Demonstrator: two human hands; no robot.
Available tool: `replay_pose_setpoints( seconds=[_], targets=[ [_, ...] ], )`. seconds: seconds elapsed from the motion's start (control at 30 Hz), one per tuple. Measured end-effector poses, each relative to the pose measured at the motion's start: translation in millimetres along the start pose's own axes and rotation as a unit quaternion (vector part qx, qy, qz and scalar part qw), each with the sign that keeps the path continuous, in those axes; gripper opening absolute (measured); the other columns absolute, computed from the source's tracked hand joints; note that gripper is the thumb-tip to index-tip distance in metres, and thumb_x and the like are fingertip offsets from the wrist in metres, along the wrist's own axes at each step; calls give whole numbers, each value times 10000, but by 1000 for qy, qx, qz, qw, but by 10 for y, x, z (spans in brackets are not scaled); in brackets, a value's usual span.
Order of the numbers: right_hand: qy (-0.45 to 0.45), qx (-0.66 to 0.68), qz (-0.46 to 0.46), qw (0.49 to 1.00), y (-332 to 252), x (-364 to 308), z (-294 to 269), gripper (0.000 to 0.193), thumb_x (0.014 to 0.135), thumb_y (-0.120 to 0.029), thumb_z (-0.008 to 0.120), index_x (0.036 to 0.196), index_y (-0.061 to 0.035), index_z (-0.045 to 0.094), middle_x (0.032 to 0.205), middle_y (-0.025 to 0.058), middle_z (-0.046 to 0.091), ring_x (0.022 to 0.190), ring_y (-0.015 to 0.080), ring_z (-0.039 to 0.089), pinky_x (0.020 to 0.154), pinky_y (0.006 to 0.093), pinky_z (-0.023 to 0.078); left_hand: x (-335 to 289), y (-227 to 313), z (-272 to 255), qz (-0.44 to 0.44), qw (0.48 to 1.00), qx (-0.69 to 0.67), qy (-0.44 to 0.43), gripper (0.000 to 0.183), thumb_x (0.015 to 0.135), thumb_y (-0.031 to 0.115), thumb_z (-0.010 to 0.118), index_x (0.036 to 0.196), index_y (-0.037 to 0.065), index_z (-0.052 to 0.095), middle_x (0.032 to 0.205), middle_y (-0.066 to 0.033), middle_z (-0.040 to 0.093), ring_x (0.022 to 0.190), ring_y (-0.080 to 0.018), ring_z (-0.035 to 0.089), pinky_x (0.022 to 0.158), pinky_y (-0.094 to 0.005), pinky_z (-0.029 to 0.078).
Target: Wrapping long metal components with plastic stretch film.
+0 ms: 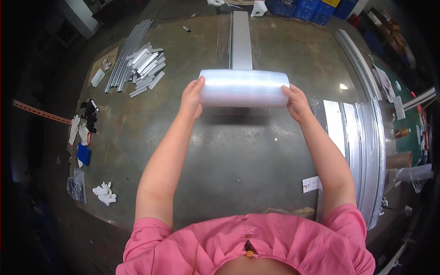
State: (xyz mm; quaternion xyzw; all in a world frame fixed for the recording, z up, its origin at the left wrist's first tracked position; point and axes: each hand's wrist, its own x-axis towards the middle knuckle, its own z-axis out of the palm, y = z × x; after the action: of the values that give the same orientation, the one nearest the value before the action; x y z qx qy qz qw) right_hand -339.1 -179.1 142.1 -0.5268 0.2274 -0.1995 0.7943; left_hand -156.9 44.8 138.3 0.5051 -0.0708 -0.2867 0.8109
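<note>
A wide roll of shiny, clear plastic film [244, 89] is held crosswise between my two hands, above the table. My left hand [192, 97] is closed on its left end, thumb on top. The right end is gripped by my right hand [297, 101]. Just beyond the roll, a long pale metal profile [241, 41] runs away to the far edge, with film around its sides; the roll covers its near end. Another person's white-gloved hands, one beside the profile's far end [259, 8], show at the far edge.
Long metal strips [129, 52] and a pile of short metal pieces [147, 68] lie at the far left. White gloves [105, 194] rest at the near left. Film-wrapped profiles [352, 133] line the right side, near a paper tag [310, 184]. Blue crates [300, 9] stand beyond the table.
</note>
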Motion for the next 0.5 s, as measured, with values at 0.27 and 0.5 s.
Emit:
replay_pose_setpoints(
  seconds=[0.27, 0.5],
  targets=[
    [6, 0, 8, 1000, -67, 574, 19, 354, 753, -195, 590, 1002, 45, 512, 901, 127, 550, 814, 172, 503, 748, 238, 378, 592, 73, 35, -1, 999, 49, -3, 324, 788, 267, 558, 945, -13, 513, 865, -103, 540, 791, -148, 494, 694, -221, 385],
    [-21, -4, -51, 998, -42, 1005, -37, 378, 743, -179, 603, 1036, 38, 504, 957, 127, 541, 889, 175, 479, 820, 248, 336, 953, 91, 14, 37, 995, 74, -50, 308, 785, 257, 563, 964, 10, 523, 884, -74, 546, 818, -133, 484, 758, -238, 357]
  ],
)
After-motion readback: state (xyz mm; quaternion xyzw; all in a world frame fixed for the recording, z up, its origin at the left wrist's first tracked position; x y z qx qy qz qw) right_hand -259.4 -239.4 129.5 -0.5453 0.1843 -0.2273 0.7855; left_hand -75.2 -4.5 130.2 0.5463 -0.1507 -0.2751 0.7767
